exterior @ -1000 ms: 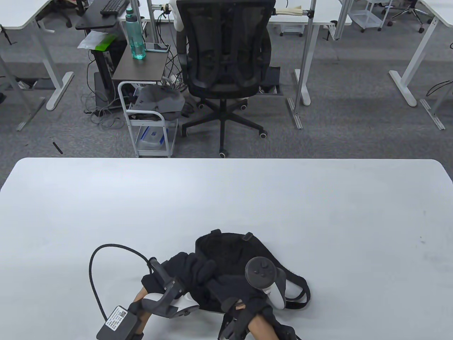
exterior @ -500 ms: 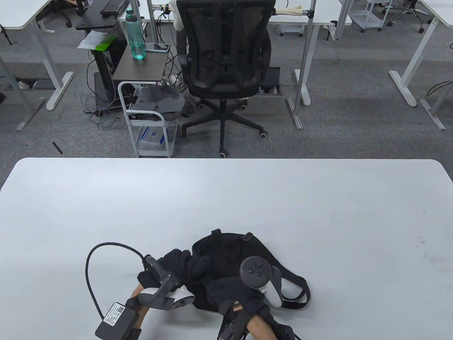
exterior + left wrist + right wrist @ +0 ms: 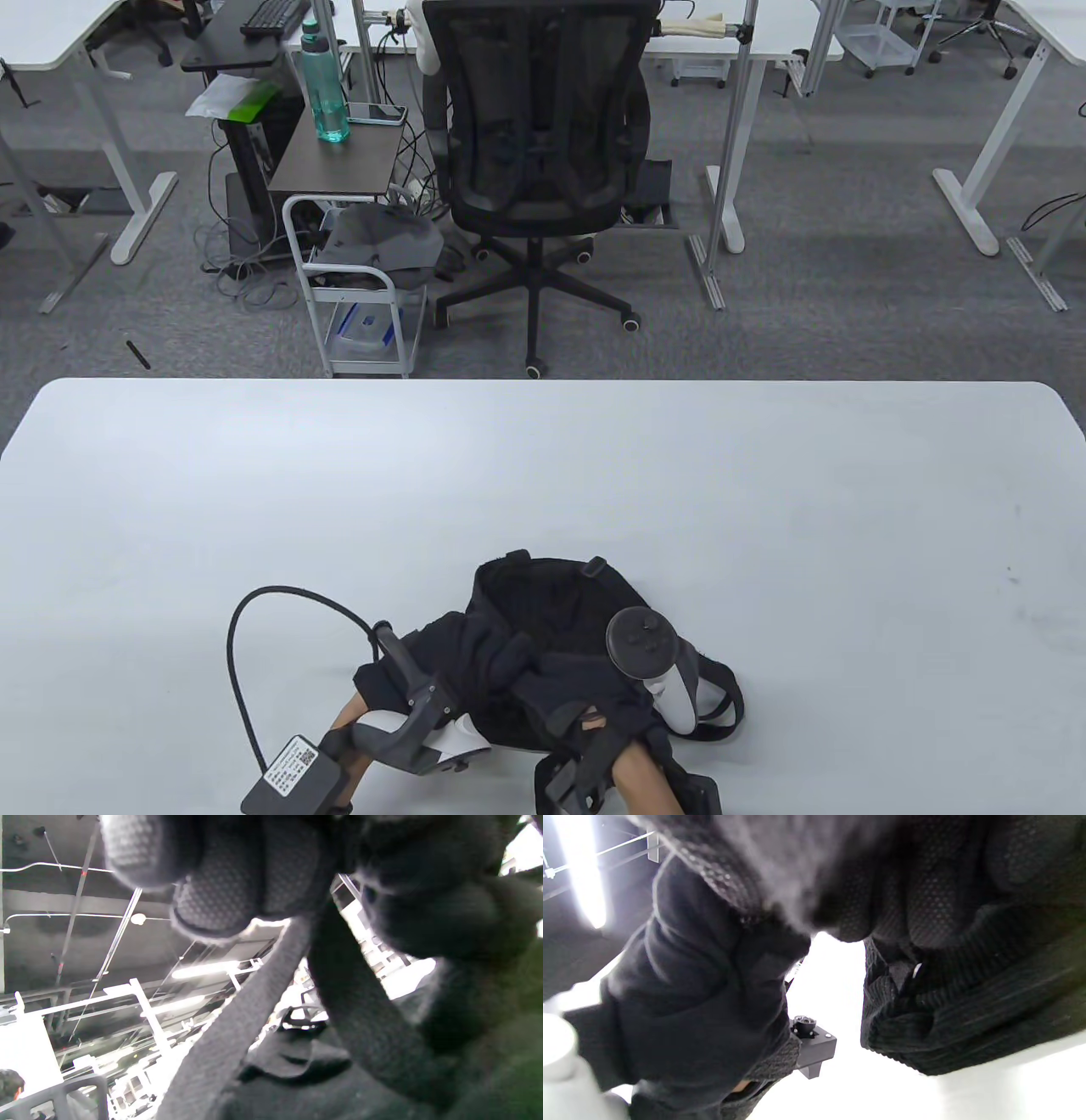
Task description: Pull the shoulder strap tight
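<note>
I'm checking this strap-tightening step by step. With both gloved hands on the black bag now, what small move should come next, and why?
Probably a short pull of the strap by the left hand, toward the person, while the right hand steadies the bag. The left wrist view shows the fingers closed around webbing that curves rather than runs straight, so it looks slack.

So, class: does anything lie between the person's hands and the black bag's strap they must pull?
Nothing visible does. Both the left hand and right hand are already on the black bag; the left wrist view shows fingers closed around the strap.
</note>
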Action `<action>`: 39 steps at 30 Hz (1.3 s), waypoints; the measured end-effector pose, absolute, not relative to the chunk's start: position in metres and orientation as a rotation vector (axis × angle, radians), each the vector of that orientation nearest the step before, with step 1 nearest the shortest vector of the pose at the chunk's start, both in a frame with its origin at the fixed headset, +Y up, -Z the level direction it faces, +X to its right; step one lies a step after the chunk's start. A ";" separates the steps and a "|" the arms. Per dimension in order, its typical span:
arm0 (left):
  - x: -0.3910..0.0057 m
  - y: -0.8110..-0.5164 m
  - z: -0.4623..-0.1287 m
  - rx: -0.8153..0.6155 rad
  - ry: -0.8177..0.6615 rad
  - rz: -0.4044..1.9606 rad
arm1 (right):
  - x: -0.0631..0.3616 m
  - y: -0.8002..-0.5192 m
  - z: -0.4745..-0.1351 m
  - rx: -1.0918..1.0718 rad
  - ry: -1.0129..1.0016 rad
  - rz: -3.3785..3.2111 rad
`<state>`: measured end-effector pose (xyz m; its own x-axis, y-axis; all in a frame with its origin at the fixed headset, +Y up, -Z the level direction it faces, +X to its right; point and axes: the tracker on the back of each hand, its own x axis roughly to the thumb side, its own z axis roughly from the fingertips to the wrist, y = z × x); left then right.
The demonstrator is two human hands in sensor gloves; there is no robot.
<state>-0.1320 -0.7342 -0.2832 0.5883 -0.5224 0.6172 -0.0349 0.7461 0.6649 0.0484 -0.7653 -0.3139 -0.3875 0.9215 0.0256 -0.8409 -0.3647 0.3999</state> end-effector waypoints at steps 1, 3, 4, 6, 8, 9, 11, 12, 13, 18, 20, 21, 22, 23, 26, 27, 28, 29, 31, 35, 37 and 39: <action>-0.133 -0.735 -0.284 0.688 -0.917 -0.304 | 0.048 -0.764 -0.314 0.288 0.375 1.943; -0.135 -0.736 -0.286 0.669 -0.907 -0.279 | 0.048 -0.763 -0.313 0.283 0.345 1.946; -0.136 -0.737 -0.287 0.666 -0.901 -0.279 | 0.047 -0.763 -0.313 0.301 0.363 1.943; -0.139 -0.737 -0.289 0.665 -0.887 -0.294 | 0.046 -0.763 -0.312 0.307 0.369 1.918; -0.142 -0.737 -0.292 0.652 -0.881 -0.291 | 0.045 -0.761 -0.311 0.320 0.372 1.916; -0.142 -0.737 -0.292 0.647 -0.878 -0.284 | 0.044 -0.761 -0.311 0.322 0.367 1.915; -0.142 -0.737 -0.292 0.645 -0.877 -0.288 | 0.043 -0.759 -0.311 0.340 0.362 1.929; -0.141 -0.736 -0.292 0.648 -0.877 -0.296 | 0.043 -0.759 -0.310 0.350 0.366 1.935; -0.142 -0.736 -0.293 0.644 -0.879 -0.303 | 0.043 -0.758 -0.310 0.357 0.368 1.937; -0.153 -0.735 -0.307 0.603 -0.817 -0.274 | 0.040 -0.752 -0.307 0.373 0.402 1.971; -0.160 -0.735 -0.311 0.578 -0.785 -0.258 | 0.041 -0.751 -0.306 0.384 0.391 1.980; -0.163 -0.734 -0.310 0.576 -0.778 -0.254 | 0.041 -0.751 -0.306 0.388 0.395 1.977; -0.163 -0.732 -0.309 0.581 -0.785 -0.245 | 0.040 -0.752 -0.307 0.393 0.411 1.966; -0.161 -0.731 -0.306 0.593 -0.783 -0.262 | 0.041 -0.753 -0.308 0.391 0.422 1.957; -0.156 -0.727 -0.299 0.627 -0.796 -0.321 | 0.050 -0.754 -0.307 0.301 0.379 1.958; -0.153 -0.726 -0.297 0.633 -0.813 -0.299 | 0.053 -0.756 -0.309 0.284 0.374 1.963; -0.150 -0.724 -0.294 0.635 -0.824 -0.285 | 0.054 -0.757 -0.310 0.271 0.375 1.966; -0.146 -0.724 -0.290 0.648 -0.846 -0.271 | 0.054 -0.759 -0.310 0.263 0.379 1.958; -0.137 -0.722 -0.282 0.674 -0.883 -0.275 | 0.052 -0.762 -0.310 0.279 0.406 1.931; -0.128 -0.726 -0.276 0.694 -0.907 -0.312 | 0.045 -0.760 -0.308 0.311 0.385 1.928; -0.131 -0.729 -0.279 0.675 -0.911 -0.277 | 0.045 -0.757 -0.308 0.317 0.353 1.963; -0.133 -0.730 -0.282 0.652 -0.905 -0.240 | 0.043 -0.755 -0.308 0.317 0.330 1.977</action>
<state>-0.1331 -0.7300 -0.2820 0.6074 -0.4555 0.6508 -0.0734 0.7836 0.6170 0.0428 -0.7549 -0.3078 -0.4078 0.9101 0.0732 -0.8368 -0.4047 0.3687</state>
